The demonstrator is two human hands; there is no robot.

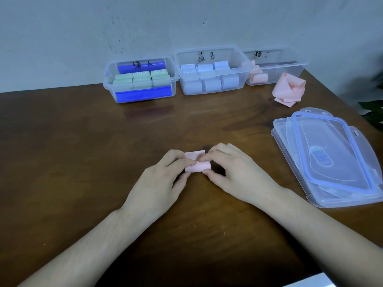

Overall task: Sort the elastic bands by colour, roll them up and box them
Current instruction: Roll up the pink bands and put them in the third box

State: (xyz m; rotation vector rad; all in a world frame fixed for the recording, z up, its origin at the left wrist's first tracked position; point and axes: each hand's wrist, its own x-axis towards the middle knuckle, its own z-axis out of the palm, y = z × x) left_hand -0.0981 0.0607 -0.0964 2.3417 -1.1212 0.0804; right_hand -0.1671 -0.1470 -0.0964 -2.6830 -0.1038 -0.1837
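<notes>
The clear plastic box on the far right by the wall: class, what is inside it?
The clear plastic box holds a few rolled pink bands at its left end; a dark strip shows along its back. The exact number of rolls is unclear through the blurred walls.

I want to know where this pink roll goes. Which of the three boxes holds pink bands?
The right-hand box, marked C. It holds pink rolls; the left box holds green, the middle box pale blue.
</notes>
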